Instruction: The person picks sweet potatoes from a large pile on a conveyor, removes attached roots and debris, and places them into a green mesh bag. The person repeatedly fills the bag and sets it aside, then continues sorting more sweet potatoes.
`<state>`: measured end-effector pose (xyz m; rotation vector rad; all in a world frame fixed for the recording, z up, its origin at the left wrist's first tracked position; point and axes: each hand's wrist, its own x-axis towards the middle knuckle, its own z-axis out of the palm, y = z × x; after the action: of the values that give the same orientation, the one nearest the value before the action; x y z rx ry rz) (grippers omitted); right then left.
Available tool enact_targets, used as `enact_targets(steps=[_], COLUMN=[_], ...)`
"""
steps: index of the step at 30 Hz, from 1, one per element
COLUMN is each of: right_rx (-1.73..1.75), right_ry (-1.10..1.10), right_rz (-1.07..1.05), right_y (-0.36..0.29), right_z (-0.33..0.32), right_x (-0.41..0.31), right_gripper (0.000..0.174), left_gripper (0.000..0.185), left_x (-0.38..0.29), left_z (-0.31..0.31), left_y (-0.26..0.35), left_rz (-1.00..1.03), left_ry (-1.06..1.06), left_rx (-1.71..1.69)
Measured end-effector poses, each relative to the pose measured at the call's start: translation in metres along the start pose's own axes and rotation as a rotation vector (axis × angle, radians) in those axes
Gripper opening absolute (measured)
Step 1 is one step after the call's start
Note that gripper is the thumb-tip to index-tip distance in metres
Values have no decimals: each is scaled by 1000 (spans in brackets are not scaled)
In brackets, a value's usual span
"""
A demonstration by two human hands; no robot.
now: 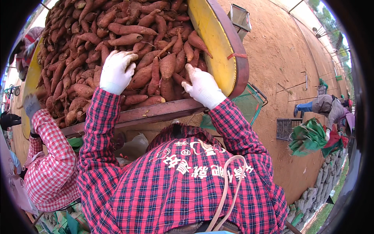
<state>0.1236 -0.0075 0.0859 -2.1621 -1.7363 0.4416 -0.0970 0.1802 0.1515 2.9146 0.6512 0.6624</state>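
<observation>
A heap of reddish-brown sweet potatoes (128, 29) fills a sorting trough with a yellow inner wall (214, 35) and a brown-red rim (152, 114). My left hand (117, 71), in a white knit glove, is over the middle of the heap. Its fingers are bent and its thumb stands apart, with no sweet potato seen in its grasp. Near the right end of the trough is my right hand (204, 86), gloved alike. Its thumb and forefinger are spread beside a sweet potato (178, 79), and its wrist is above the front rim. The undersides of both hands are hidden.
At left, a co-worker's gloved hand (31, 106) reaches to the heap. A green mesh bag on a frame (248, 102) hangs by the trough's right end. Farther right are a black crate (287, 128), a person holding green bags (306, 137) and a row of filled sacks (324, 175).
</observation>
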Motion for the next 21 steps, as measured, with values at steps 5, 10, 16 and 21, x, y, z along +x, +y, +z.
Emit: enact_targets(steps=[5,10,16,21], right_rx=[115,79,801,647], right_ry=[115,39,234,179], right_rz=[-239,-183,98,180], right_y=[-9,-14,-2,-7], right_z=[-3,2,-13,-25], right_x=[18,45,13,-15], right_gripper=[72,71,57,62], left_gripper=[30,28,28,26], left_x=[6,-14,-47,-15], left_z=[4,-13,-17,16], left_y=[24,23,11,-3], left_rz=[111,-208,-381,-13], left_ry=[-76,123,34,108], left_rx=[-152,-239,-218,-86])
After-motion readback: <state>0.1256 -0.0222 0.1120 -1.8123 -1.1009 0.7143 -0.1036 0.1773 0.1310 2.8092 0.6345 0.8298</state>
